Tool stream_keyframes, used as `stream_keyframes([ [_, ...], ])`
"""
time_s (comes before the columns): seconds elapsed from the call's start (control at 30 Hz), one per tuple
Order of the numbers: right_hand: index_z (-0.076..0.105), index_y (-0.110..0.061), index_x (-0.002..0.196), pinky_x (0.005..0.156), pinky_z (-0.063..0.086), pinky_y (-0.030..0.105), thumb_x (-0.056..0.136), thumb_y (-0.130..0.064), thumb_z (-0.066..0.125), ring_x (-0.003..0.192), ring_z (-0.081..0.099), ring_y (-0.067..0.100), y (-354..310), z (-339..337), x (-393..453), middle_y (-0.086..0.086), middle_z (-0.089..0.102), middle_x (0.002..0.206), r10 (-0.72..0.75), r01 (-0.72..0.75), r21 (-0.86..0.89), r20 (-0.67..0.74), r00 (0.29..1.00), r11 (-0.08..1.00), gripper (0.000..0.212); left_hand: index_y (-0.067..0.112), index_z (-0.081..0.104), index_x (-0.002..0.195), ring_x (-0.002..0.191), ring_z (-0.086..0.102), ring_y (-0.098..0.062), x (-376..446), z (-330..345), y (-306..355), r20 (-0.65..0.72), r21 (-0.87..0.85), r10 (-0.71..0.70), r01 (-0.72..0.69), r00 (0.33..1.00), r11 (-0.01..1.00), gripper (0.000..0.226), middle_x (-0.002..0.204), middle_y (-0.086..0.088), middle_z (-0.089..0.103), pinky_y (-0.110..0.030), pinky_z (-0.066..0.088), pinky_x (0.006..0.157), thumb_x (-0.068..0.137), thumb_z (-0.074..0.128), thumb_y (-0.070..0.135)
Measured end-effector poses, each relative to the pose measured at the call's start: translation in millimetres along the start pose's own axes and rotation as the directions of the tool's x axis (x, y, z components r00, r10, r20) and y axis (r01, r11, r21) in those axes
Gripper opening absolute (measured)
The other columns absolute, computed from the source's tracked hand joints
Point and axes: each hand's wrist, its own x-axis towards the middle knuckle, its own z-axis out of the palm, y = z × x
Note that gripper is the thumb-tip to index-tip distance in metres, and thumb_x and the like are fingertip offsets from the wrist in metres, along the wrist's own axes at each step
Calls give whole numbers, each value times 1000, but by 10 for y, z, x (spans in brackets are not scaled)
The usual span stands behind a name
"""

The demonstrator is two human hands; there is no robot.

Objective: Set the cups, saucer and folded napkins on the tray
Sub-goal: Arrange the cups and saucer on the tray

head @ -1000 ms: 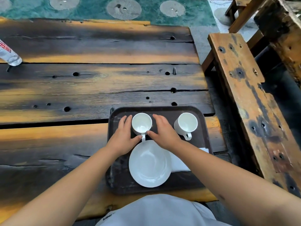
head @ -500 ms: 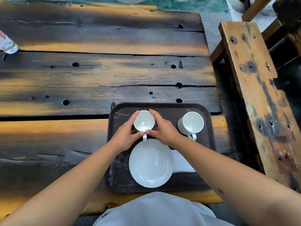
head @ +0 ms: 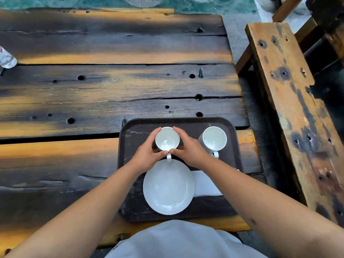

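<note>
A dark brown tray (head: 130, 183) lies on the near right part of the wooden table. On its far half stands a white cup (head: 167, 139), handle toward me. My left hand (head: 147, 151) and my right hand (head: 189, 149) curl round its two sides, thumbs meeting near the handle. A second white cup (head: 214, 138) stands to the right on the tray. A white saucer (head: 168, 187) sits on the near half. A folded white napkin (head: 206, 183) lies to its right, partly under my right forearm.
The plank table (head: 111, 86) stretches away beyond the tray. A plastic bottle (head: 6, 58) pokes in at the left edge. A wooden bench (head: 290, 108) runs along the right side, close to the tray.
Both hands have closed in round the left cup, the fingers now wrapping its sides. The camera has tilted slightly; the cups, saucer and napkin stay put on the tray.
</note>
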Motion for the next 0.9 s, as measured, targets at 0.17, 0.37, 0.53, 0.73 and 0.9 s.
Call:
stream_keyframes([
  [0.17,23,-46,147,97,51,39,85,-30,73,103,65,16,66,-42,-42,-3,58,131,3,-3,5,1,1000,1000,82,83,29,112,117,45,18,-25,77,58,30,-5,8,-8,1000,1000,86,116,51,45,-5,45,82,83,78,19],
  [0.37,22,-47,147,97,51,38,86,-28,73,105,65,19,121,-40,-70,1,60,129,5,-5,33,5,1000,999,82,81,27,117,114,43,24,-49,140,49,47,18,23,-24,999,1000,85,116,54,44,-1,43,82,87,75,17],
  [0.53,13,-40,154,95,48,32,87,-37,70,115,60,20,81,-88,-105,3,56,140,-24,26,-44,43,999,999,88,50,16,150,139,34,-4,-85,161,111,16,108,20,-21,1000,994,87,151,23,35,-27,35,109,88,73,27],
  [0.73,20,-34,154,105,41,34,88,-37,69,134,44,17,59,-236,-434,-2,41,152,-155,148,-132,-47,987,980,83,35,16,155,147,14,-14,-260,296,353,-222,187,97,-56,970,981,84,161,3,19,-32,20,113,89,68,34],
  [0.9,36,-27,148,102,44,38,89,-37,68,130,46,17,223,-621,-669,-3,47,147,-193,137,-226,-248,949,964,68,29,32,150,143,18,-12,-347,612,635,-145,283,278,-230,950,931,69,155,4,31,-36,20,116,90,67,30],
])
